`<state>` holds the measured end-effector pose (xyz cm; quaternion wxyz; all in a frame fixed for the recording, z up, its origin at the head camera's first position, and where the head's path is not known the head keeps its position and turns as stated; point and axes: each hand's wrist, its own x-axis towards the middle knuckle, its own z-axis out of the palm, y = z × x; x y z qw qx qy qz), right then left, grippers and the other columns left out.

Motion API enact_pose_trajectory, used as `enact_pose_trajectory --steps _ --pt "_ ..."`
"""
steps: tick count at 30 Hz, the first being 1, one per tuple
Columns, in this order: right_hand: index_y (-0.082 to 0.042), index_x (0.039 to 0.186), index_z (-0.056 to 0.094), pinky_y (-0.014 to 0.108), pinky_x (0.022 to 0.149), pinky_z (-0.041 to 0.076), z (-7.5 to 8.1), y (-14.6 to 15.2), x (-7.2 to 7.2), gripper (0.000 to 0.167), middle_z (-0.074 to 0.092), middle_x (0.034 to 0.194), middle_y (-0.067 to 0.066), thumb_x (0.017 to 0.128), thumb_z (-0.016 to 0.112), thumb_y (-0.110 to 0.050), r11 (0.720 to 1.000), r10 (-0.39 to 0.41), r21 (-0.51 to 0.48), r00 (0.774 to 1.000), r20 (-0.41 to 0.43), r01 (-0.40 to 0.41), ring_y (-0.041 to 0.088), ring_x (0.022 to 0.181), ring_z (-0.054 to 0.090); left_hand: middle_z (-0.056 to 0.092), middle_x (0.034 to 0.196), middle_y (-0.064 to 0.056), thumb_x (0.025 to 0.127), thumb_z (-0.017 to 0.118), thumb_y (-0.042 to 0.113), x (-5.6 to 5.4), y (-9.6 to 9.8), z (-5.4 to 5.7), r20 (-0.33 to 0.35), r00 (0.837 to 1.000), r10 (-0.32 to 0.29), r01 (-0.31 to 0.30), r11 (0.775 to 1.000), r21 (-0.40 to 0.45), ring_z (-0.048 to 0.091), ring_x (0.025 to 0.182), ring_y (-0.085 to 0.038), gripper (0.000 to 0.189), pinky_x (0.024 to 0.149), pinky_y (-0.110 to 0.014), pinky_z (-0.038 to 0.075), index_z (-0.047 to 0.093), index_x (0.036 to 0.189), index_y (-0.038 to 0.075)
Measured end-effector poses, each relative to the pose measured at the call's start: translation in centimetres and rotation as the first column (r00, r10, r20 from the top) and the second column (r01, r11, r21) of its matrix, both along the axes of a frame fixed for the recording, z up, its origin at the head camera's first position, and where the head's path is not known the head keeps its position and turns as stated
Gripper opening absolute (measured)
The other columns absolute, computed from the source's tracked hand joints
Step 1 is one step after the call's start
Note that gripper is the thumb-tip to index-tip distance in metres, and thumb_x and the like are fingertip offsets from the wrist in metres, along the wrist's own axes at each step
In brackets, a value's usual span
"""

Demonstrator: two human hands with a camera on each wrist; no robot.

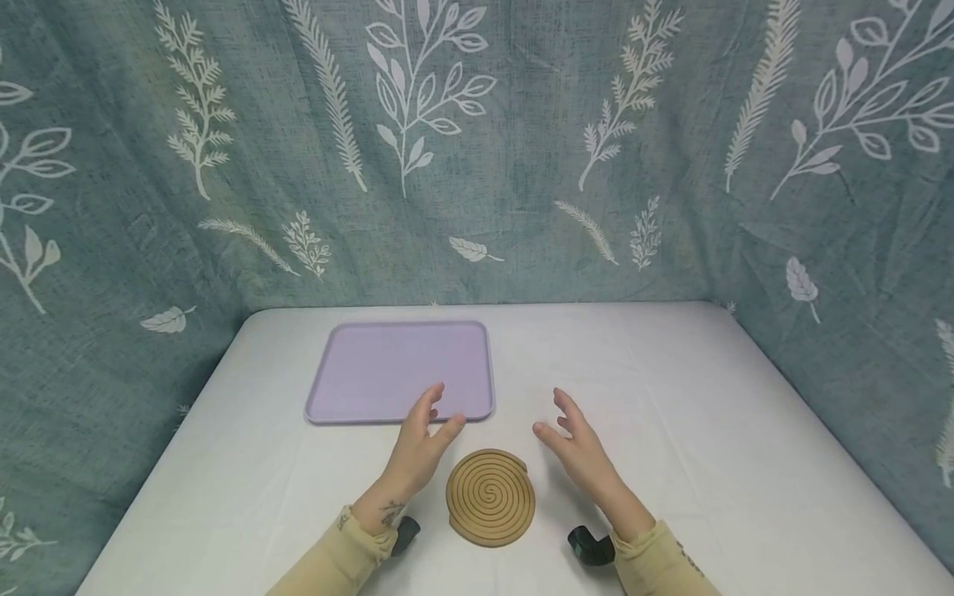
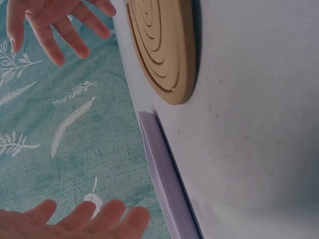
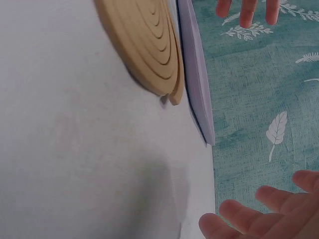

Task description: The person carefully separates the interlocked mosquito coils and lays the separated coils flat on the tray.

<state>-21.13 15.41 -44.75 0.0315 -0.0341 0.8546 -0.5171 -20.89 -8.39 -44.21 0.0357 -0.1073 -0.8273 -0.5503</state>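
While the left hand [image 1: 416, 452] and right hand [image 1: 585, 457] are hovering wide, holding nothing, the brown coil [image 1: 490, 497] is lying flat between them on the white table [image 1: 708, 430], looking light, soft and easily squished, probably needing gentle fingers under both sides.

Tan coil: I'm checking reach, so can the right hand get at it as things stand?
Likely yes: the right hand is empty and close to the tan coil, with nothing visible between them.
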Motion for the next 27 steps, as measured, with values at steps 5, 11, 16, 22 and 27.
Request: enact_pose_trajectory --steps 5,11,16,22,27 --pt "-0.011 0.148 0.016 0.060 0.100 0.034 -0.5 0.0 0.3 0.077 0.023 0.150 0.021 0.090 0.055 -0.044 1.000 -0.001 0.031 1.000 0.012 0.001 0.046 0.132 0.030 0.032 0.145 -0.023 0.091 0.053 0.044 0.2 -0.1 0.0 0.013 1.000 -0.002 0.002 0.998 -0.061 0.038 0.126 -0.046 0.072 0.100 -0.059 0.035 0.027 0.142 0.000" --pt "-0.011 0.147 0.020 0.058 0.093 0.042 -0.5 -0.4 0.6 0.075 0.032 0.146 0.022 0.089 0.058 -0.041 0.995 -0.006 0.101 0.998 0.061 0.000 0.046 0.125 0.040 0.036 0.143 -0.022 0.087 0.054 0.053 0.3 0.1 -0.2 0.103 0.994 0.032 -0.016 0.988 -0.153 0.041 0.125 -0.044 0.080 0.098 -0.056 0.040 0.028 0.143 0.002" --pt "-0.008 0.145 0.025 0.054 0.087 0.047 -0.5 -1.0 0.9 0.074 0.039 0.141 0.023 0.088 0.059 -0.039 0.987 -0.005 0.160 0.995 0.099 -0.011 0.042 0.117 0.048 0.044 0.134 -0.027 0.085 0.053 0.058 0.4 0.3 -0.2 0.163 0.985 0.050 -0.016 0.979 -0.204 0.049 0.115 -0.046 0.083 0.088 -0.056 0.047 0.030 0.141 0.001" --pt "-0.007 0.145 0.026 0.055 0.086 0.047 -0.5 -1.4 1.2 0.076 0.044 0.136 0.025 0.086 0.060 -0.042 0.979 -0.010 0.202 0.992 0.123 -0.015 0.042 0.112 0.053 0.049 0.129 -0.028 0.083 0.053 0.062 0.5 0.4 -0.4 0.207 0.977 0.055 0.002 0.964 -0.265 0.053 0.113 -0.043 0.089 0.086 -0.054 0.048 0.032 0.139 -0.003" --pt "-0.004 0.143 0.028 0.058 0.087 0.045 -0.5 -1.6 1.2 0.078 0.048 0.132 0.025 0.084 0.062 -0.042 0.968 -0.005 0.248 0.992 0.123 -0.025 0.045 0.114 0.051 0.050 0.129 -0.026 0.080 0.057 0.062 0.6 0.5 -0.6 0.216 0.975 0.058 0.017 0.944 -0.329 0.054 0.113 -0.039 0.090 0.086 -0.051 0.050 0.036 0.137 -0.004"
